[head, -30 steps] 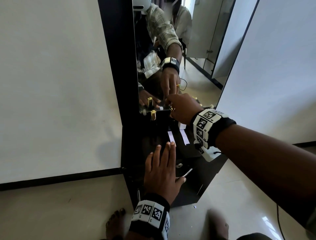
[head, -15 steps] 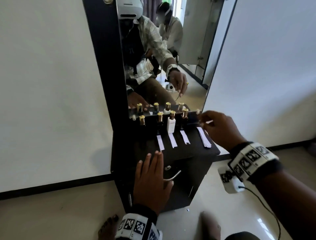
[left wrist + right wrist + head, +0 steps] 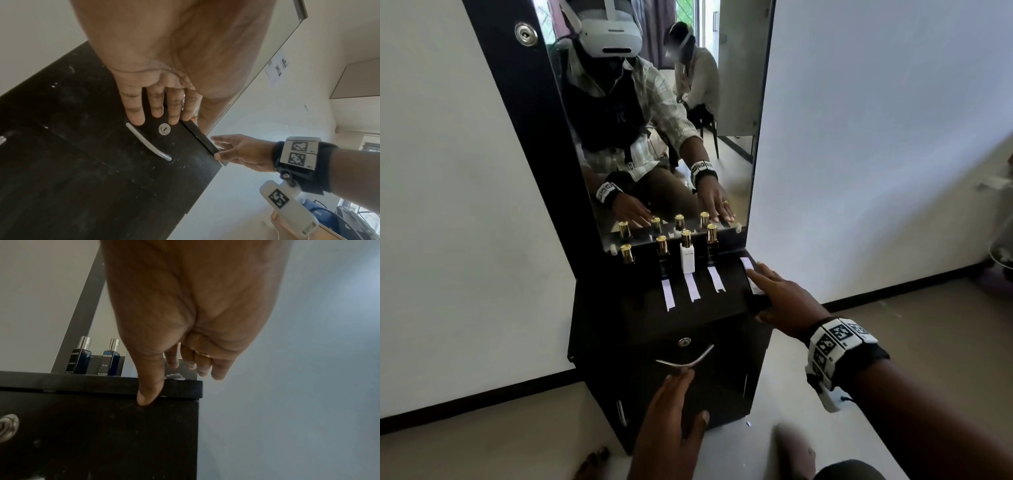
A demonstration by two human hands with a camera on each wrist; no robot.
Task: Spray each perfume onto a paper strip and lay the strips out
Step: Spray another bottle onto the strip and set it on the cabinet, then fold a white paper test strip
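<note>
Several gold-capped perfume bottles stand in a row under the mirror: a dark one [image 3: 627,254], a second dark one [image 3: 662,255], a white one [image 3: 687,257] and another dark one [image 3: 711,244]. Three white paper strips [image 3: 692,287] lie side by side in front of them on the black cabinet top [image 3: 640,308]. A fourth strip [image 3: 746,264] lies at the right edge. My right hand [image 3: 774,294] rests on it with straight fingers, thumb [image 3: 150,386] over the top's edge. My left hand [image 3: 671,411] lies flat on the cabinet front, holding nothing.
A curved metal handle [image 3: 685,361] and a round lock [image 3: 684,341] sit on the cabinet front, just beyond my left fingertips [image 3: 137,120]. The mirror [image 3: 654,120] rises behind the bottles and reflects a seated person. White walls flank the cabinet. My bare feet are on the floor below.
My right hand left the bottles, swung to the right edge and came down flat on the rightmost strip. My left hand slid from the cabinet top down onto the front by the handle.
</note>
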